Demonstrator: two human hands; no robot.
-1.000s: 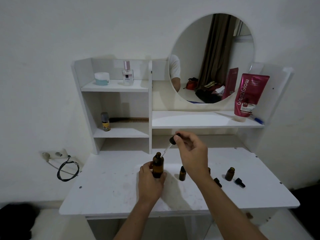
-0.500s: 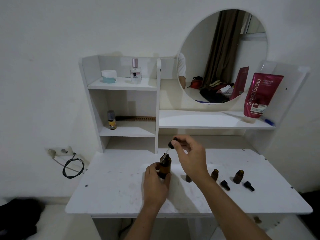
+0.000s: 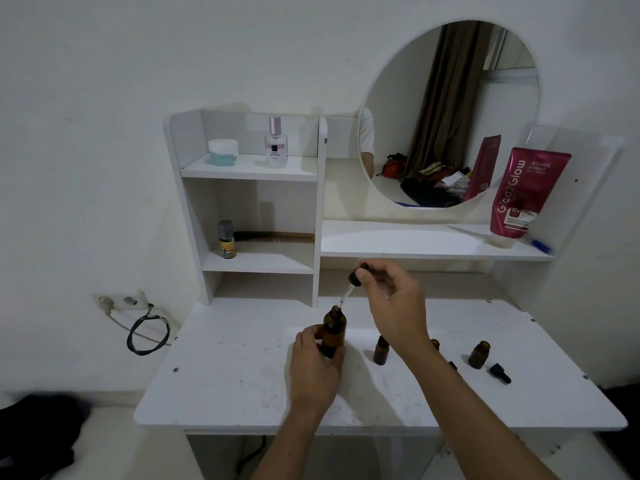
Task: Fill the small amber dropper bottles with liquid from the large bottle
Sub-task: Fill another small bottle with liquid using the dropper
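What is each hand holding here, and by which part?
Left hand grips the large amber bottle around its lower body; right hand pinches the dropper by its black bulb.

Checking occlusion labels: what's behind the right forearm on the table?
Behind the right forearm, one small amber bottle shows only its neck, and a black dropper cap shows only partly. Their lower parts are covered. Two other small bottles stand in full view.

A white vanity desk [image 3: 225,372] is lit dimly and evenly from overhead. Soft shadows are cast beneath its shelves and right of the hands. Straight lines are bowed outward toward the frame edges by wide-angle distortion. Fine detail is softened throughout.
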